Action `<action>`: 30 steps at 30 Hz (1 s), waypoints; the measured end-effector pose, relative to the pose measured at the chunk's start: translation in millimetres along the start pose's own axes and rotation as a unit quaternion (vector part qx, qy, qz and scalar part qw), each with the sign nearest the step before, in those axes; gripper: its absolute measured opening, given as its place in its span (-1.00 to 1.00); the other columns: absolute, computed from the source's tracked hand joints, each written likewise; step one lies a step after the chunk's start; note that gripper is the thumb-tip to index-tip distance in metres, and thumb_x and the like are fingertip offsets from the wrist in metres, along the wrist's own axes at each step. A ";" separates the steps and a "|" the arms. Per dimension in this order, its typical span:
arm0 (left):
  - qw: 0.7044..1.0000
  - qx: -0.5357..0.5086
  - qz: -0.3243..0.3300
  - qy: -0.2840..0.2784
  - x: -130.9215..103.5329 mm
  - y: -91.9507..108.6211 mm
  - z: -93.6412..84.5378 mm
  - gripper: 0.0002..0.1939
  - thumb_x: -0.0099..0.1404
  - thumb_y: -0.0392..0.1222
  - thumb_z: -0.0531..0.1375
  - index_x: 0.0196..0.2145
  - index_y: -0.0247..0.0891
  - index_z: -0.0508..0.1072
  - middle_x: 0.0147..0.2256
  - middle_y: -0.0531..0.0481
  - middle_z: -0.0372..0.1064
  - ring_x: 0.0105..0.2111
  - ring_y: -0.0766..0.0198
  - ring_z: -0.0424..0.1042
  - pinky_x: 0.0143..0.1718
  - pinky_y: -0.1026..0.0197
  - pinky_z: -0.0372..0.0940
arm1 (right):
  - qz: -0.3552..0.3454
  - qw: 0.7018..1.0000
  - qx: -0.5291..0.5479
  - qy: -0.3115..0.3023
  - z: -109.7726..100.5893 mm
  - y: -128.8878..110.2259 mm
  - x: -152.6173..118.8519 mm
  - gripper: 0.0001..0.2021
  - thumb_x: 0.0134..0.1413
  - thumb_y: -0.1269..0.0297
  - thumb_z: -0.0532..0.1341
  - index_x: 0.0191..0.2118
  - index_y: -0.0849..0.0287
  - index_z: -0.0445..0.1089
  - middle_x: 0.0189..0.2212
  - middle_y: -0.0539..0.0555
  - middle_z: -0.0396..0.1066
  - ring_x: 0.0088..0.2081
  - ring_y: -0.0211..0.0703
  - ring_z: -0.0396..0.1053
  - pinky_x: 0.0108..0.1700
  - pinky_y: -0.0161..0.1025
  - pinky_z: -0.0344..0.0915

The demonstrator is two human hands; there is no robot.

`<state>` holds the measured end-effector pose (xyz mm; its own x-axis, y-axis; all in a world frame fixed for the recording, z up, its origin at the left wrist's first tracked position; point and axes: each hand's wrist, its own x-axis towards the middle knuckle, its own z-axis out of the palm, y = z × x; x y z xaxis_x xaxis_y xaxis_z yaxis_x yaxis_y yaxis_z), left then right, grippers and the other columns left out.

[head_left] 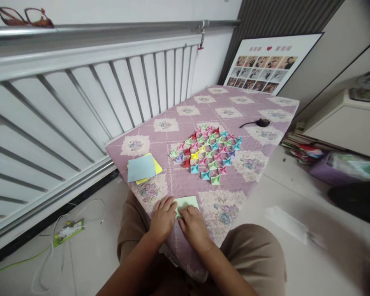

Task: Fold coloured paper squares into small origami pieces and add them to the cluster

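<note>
A light green sheet of paper (187, 201) lies on the tablecloth at the near corner of the table. My left hand (163, 218) rests at its left edge, fingers stretched out and fingertips touching the paper. On the lower part of the sheet, my right hand (195, 225) presses with bent fingers, the thumb toward the left; its fingertips are partly hidden. Beyond the hands stand several small folded paper shapes (212, 165) in rows, in green, pink, blue, red and yellow. To the left lies a blue-grey paper sheet (141, 168) on top of yellow paper (157, 166).
A flowered purple tablecloth (185, 185) covers the pointed table. A small black object with a cord (262, 122) lies farther back. White radiator (111, 94) runs along the left. A photo board (265, 65) leans behind. A power strip (69, 232) sits on the floor.
</note>
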<state>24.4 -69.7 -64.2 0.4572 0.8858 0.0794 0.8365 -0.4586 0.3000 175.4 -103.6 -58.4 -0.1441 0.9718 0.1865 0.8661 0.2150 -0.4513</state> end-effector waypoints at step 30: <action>1.000 -0.011 0.013 0.006 0.2 -3.5 -2.1 -0.61 0.31 -0.24 0.09 0.10 -0.13 0.32 0.20 0.00 0.17 0.21 0.11 0.06 0.23 -0.07 0.01 | -0.025 0.988 -0.097 -0.118 -14.1 24.1 -4.6 -0.39 0.19 0.05 0.09 0.30 0.13 0.02 0.30 0.18 -0.01 0.31 0.08 -0.10 0.21 0.26 -0.14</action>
<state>20.9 -67.7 -63.2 0.4755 0.8742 0.0983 0.8174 -0.4804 0.3178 203.7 -104.2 -57.9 -0.2772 0.9607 -0.0151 0.9270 0.2633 -0.2673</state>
